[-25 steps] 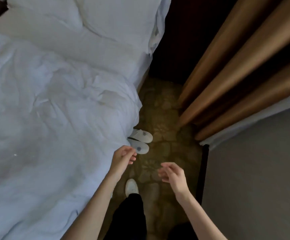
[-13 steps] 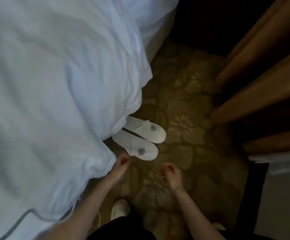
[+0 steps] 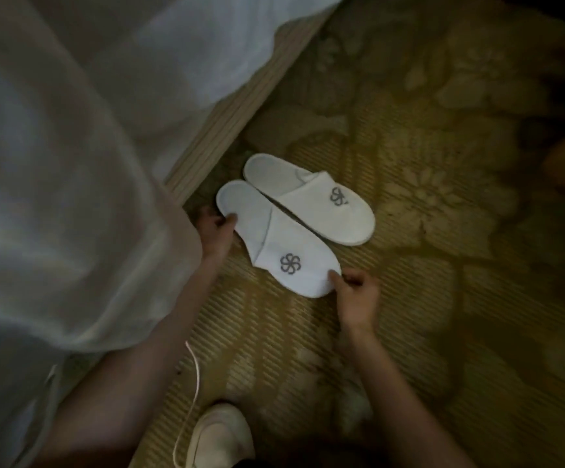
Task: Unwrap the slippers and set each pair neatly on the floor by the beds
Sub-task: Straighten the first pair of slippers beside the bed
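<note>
White near slipper lying mid-frame on carpet, touching far slipper, close beside bed base. Left hand pinching heel, right hand pinching toe. Risks: uneven tugging skewing pair; heel sliding under hanging sheet; thin sole buckling.

The light is dim and warm. It falls best on the white slippers and the carpet around them, which fades to near black toward the right edge and top right corner. The bedding at left looks grey and smeared by motion blur; the shoe at the bottom is soft too.
</note>
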A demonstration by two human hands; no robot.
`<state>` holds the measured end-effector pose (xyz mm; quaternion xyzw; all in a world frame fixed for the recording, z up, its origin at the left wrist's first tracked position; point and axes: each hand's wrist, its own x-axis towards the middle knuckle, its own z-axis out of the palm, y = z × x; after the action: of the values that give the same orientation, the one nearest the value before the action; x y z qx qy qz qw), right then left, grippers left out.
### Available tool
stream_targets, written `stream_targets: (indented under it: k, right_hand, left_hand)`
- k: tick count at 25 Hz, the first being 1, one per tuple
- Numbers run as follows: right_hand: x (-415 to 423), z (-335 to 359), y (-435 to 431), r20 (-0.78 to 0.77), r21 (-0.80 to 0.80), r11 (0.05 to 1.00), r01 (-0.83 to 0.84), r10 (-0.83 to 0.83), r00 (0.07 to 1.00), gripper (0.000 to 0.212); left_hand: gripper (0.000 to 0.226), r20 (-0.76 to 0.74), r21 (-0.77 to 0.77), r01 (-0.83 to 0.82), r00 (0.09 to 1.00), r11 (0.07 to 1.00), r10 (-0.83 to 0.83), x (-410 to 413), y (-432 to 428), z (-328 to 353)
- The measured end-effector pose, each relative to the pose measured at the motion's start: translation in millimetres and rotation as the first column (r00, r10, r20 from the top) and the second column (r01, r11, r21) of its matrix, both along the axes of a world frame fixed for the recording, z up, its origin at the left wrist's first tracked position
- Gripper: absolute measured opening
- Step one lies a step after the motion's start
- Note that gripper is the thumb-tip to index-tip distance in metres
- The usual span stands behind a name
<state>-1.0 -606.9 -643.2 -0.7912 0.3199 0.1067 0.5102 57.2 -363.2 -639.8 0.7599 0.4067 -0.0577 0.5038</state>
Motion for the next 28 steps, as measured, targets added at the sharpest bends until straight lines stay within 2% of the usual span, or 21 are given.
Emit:
stream_targets:
  k: [2, 5, 6, 9, 12, 15, 18, 20, 21, 23, 25, 27, 28]
  right_hand:
    - [5.0, 6.9, -5.8, -0.039, 0.146, 0.989, 0.039, -0.033, 0.999, 0.012]
    - [13.3, 14.6, -22.1, -0.047, 0.410, 0.896, 0.170, -0.166, 0.985, 0.007]
    - [15.5, 15.8, -28.5, -0.034, 0.446, 0.875, 0.190, -0.195, 0.980, 0.005]
    - [18.7, 19.0, -37.1, -0.009, 0.473, 0.860, 0.190, -0.211, 0.977, 0.005]
    - [24.0, 18.2, -36.5, -0.019, 0.371, 0.912, 0.176, -0.182, 0.983, 0.005]
    - [57.2, 14.4, -42.7, 0.014, 0.073, 0.992, 0.105, -0.106, 0.994, 0.038]
    - [89.9, 16.6, -32.9, 0.033, -0.117, 0.989, -0.093, 0.098, 0.995, 0.057]
    - [96.0, 12.3, -22.8, 0.002, -0.191, 0.966, -0.172, 0.176, 0.984, 0.055]
    - [97.1, 11.0, -21.1, 0.002, -0.176, 0.971, -0.159, 0.162, 0.987, 0.046]
    - [98.2, 13.6, -26.7, -0.004, -0.025, 0.997, -0.072, 0.072, 0.997, 0.026]
    - [93.3, 16.2, -41.5, -0.064, 0.152, 0.988, -0.001, 0.011, 0.998, 0.021]
    - [73.1, 14.1, -53.8, -0.100, 0.335, 0.937, 0.094, -0.064, 0.993, 0.013]
    - [57.8, 11.0, -57.6, -0.108, 0.445, 0.879, 0.170, -0.136, 0.985, 0.011]
  left_hand:
    - [0.034, -0.044, -0.172, -0.075, 0.997, 0.982, 0.068, -0.7, -1.1, 4.7]
    - [0.015, 0.009, -0.297, -0.157, 0.986, 0.942, 0.167, -10.8, -3.6, 6.6]
    - [0.008, 0.038, -0.330, -0.169, 0.981, 0.929, 0.192, -13.5, -6.0, 8.5]
    - [0.005, 0.081, -0.409, -0.162, 0.974, 0.898, 0.212, -15.6, -15.2, 19.4]
    - [0.024, 0.073, -0.496, -0.163, 0.971, 0.853, 0.228, -27.5, -19.2, 36.8]
    - [0.038, 0.004, -0.472, -0.212, 0.970, 0.856, 0.242, -42.0, -15.8, 45.0]
    - [0.042, 0.004, -0.443, -0.209, 0.972, 0.872, 0.235, -45.4, -11.9, 49.5]
    - [0.041, 0.036, -0.419, -0.179, 0.976, 0.890, 0.213, -43.4, -15.6, 56.0]
    - [0.041, 0.052, -0.401, -0.161, 0.979, 0.902, 0.198, -41.6, -19.2, 61.1]
    - [0.039, 0.099, -0.364, -0.108, 0.983, 0.925, 0.154, -34.2, -27.0, 70.0]
    - [0.039, 0.156, -0.312, -0.024, 0.985, 0.950, 0.076, -23.6, -32.9, 73.0]
    - [0.037, 0.203, -0.247, 0.040, 0.979, 0.968, 0.011, -10.9, -39.6, 75.6]
    - [0.035, 0.230, -0.217, 0.057, 0.973, 0.975, -0.006, -2.7, -44.2, 77.9]
